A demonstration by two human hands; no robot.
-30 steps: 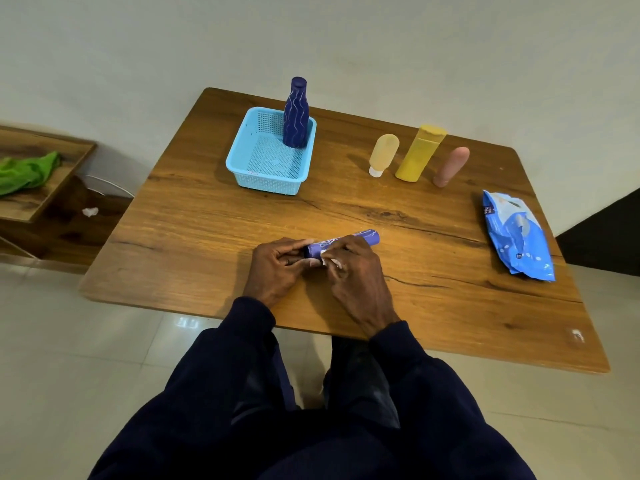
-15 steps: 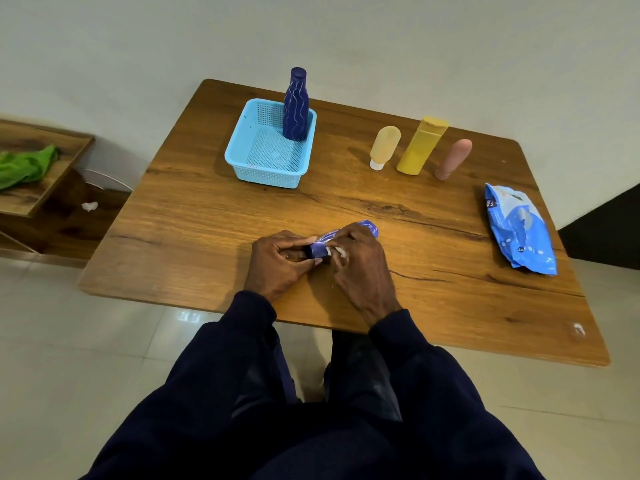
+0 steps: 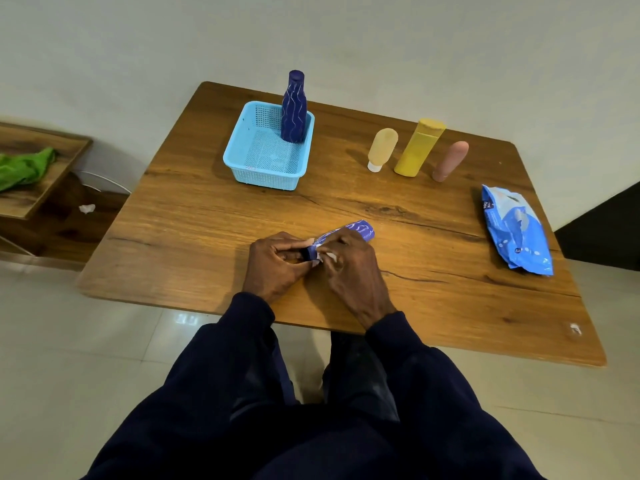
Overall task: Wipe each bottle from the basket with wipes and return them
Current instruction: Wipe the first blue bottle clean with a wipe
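A wooden table is set against a pale wall. At the centre of the frame a purple bottle is held nearly flat, low over the wood. Its dark cap end is pinched by the curled fingers of the left hand, and its body is gripped by the right hand, with a white wipe pressed against it. In the upper middle a blue basket is placed, with a dark blue bottle upright in its far right corner. At upper right a pale bottle, a yellow bottle and a pink bottle are lined up; a wipes pack is laid at the right edge
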